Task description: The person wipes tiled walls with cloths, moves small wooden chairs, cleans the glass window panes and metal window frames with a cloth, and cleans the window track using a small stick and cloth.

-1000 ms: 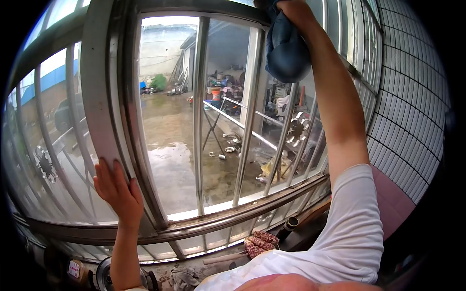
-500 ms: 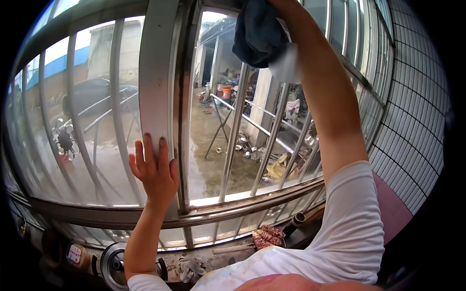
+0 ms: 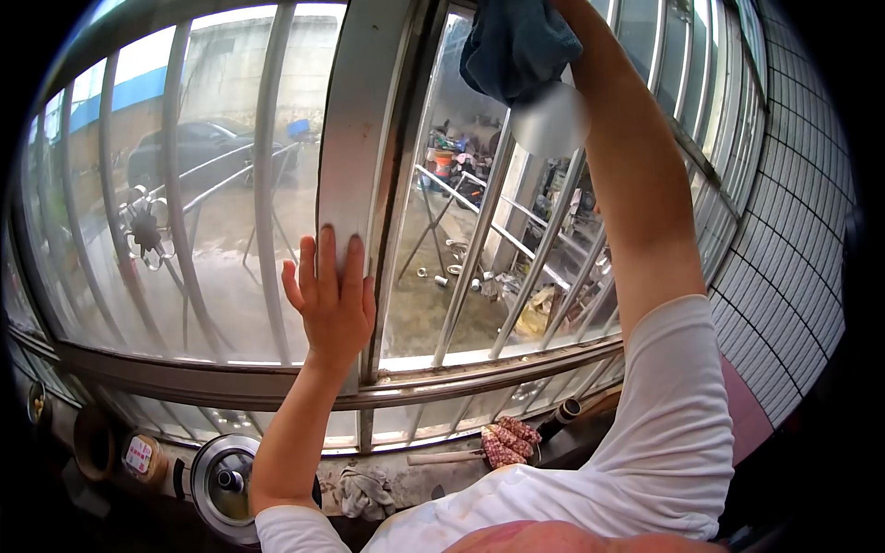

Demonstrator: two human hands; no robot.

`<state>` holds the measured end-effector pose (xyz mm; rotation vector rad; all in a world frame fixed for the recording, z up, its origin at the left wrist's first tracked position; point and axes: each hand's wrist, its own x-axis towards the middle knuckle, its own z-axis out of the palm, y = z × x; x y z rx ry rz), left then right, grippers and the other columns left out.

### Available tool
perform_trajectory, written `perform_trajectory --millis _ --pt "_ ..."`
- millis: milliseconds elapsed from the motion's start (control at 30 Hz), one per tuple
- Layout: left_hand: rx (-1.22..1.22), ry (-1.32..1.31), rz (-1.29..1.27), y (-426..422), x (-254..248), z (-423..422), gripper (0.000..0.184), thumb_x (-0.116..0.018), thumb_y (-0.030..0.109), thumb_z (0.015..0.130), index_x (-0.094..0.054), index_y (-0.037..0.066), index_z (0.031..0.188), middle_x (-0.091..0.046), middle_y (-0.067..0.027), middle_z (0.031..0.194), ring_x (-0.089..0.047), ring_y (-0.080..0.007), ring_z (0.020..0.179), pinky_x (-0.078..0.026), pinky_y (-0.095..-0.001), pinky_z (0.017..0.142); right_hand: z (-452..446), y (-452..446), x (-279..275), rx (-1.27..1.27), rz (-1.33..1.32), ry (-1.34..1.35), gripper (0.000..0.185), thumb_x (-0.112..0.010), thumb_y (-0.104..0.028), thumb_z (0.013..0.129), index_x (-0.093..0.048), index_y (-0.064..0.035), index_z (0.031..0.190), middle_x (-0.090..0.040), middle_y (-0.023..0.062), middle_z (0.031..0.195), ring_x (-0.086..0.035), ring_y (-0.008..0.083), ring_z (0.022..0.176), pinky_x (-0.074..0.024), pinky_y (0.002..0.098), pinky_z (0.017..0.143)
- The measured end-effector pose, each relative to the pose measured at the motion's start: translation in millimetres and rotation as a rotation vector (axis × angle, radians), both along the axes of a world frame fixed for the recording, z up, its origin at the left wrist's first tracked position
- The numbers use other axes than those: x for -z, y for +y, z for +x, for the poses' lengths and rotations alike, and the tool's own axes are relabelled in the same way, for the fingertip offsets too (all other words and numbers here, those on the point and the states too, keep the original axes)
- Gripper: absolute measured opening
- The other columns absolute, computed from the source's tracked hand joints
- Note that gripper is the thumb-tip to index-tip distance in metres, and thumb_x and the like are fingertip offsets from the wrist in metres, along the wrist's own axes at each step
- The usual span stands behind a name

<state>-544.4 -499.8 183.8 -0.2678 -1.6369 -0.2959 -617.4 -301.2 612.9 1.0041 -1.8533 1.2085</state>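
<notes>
My left hand rests with fingers stretched upward against the pale upright window frame, holding nothing. A dark blue cloth hangs bunched from my right hand at the top of the head view, in front of the barred window. Most of that hand lies beyond the top edge or behind the cloth, so its fingers do not show. A round blurred patch covers the spot just below the cloth.
Below the window, a ledge holds a glass-lidded pot, a grey rag, a red-patterned bundle, a dark bottle and a labelled jar. White tiles cover the right wall. Outside stand metal racks and a dark car.
The view has turned left, so the window and my left hand sit farther right in it. The blue cloth is slightly higher and nearer the upright frame. My left hand stays on the frame.
</notes>
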Motion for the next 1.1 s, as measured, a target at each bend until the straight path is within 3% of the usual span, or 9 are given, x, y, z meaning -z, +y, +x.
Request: perform_trajectory --millis 233,467,667,700,800,967,1033,1100 --pt "-0.001 0.013 -0.012 -0.3 -0.6 0.4 0.044 -0.051 0.022 0.086 -0.047 0.008 0.128 -0.035 -0.0182 0.138 -0.029 -0.0349 0.129 -0.013 -0.0493 0.105 6.8 -4.9 21.6 0.037 0.032 -0.033 0.022 -0.054 -0.012 0.073 -0.059 0.0006 0.089 -0.061 0.0141 0.076 -0.060 0.0253 0.070 -0.0505 0.0355 0.065" --pt "0.006 -0.022 -0.017 -3.2 1.4 8.7 0.046 -0.050 0.021 0.085 -0.044 0.009 0.130 -0.033 -0.0172 0.140 -0.027 -0.0344 0.130 -0.015 -0.0466 0.106 24.8 9.4 88.8 -0.026 0.040 -0.169 0.025 -0.053 -0.011 0.073 -0.059 0.0024 0.093 -0.062 0.0162 0.081 -0.062 0.0276 0.075 -0.0520 0.0362 0.068" --pt "0.183 -0.262 0.070 9.9 55.7 58.6 0.058 -0.053 0.012 0.078 -0.038 0.006 0.133 -0.030 -0.0179 0.141 -0.025 -0.0365 0.131 -0.019 -0.0442 0.106 39.6 39.8 183.0 -0.225 -0.024 -0.461 0.028 -0.051 -0.011 0.073 -0.058 0.0039 0.095 -0.064 0.0180 0.084 -0.064 0.0295 0.079 -0.0533 0.0368 0.071" --pt "0.235 -0.267 0.112 14.5 68.5 68.9 0.058 -0.054 0.012 0.077 -0.038 0.006 0.133 -0.031 -0.0193 0.140 -0.026 -0.0372 0.130 -0.020 -0.0450 0.105 62.2 35.8 207.8 -0.212 -0.049 -0.427 0.021 -0.055 -0.005 0.067 -0.062 0.0004 0.086 -0.063 0.0125 0.078 -0.062 0.0234 0.067 -0.0496 0.0317 0.066" --pt "0.354 -0.300 0.205 31.5 107.6 101.9 0.057 -0.056 0.010 0.078 -0.039 0.003 0.132 -0.032 -0.0201 0.138 -0.029 -0.0381 0.127 -0.023 -0.0449 0.104 92.6 41.8 271.6 -0.405 -0.172 -0.576 0.023 -0.054 -0.002 0.066 -0.061 0.0024 0.087 -0.061 0.0078 0.075 -0.058 0.0161 0.062 -0.0492 0.0272 0.061" --pt "0.571 -0.576 0.376 87.3 173.7 169.8 0.056 -0.055 0.010 0.080 -0.038 0.002 0.132 -0.036 -0.0198 0.135 -0.033 -0.0354 0.125 -0.025 -0.0412 0.104 143.8 64.3 384.5 -0.441 -0.318 -0.792 0.027 -0.050 0.002 0.065 -0.060 0.0024 0.090 -0.061 0.0085 0.077 -0.059 0.0180 0.067 -0.0497 0.0282 0.062" --pt "0.661 -0.665 0.381 115.3 195.4 199.7 0.057 -0.056 0.009 0.079 -0.037 0.002 0.132 -0.038 -0.0193 0.134 -0.035 -0.0354 0.123 -0.026 -0.0405 0.103 162.2 81.7 436.9 -0.641 -0.424 -0.869 0.033 -0.048 0.004 0.063 -0.059 0.0026 0.094 -0.061 0.0091 0.082 -0.059 0.0191 0.073 -0.0496 0.0276 0.069" --pt "0.821 -0.744 0.378 141.7 209.8 227.9 0.058 -0.059 0.007 0.078 -0.037 0.001 0.132 -0.040 -0.0196 0.132 -0.037 -0.0364 0.121 -0.029 -0.0402 0.101 194.7 93.6 482.0 -0.672 -0.509 -0.961 0.039 -0.046 0.005 0.062 -0.057 0.0039 0.099 -0.061 0.0115 0.088 -0.061 0.0214 0.079 -0.0513 0.0299 0.073"
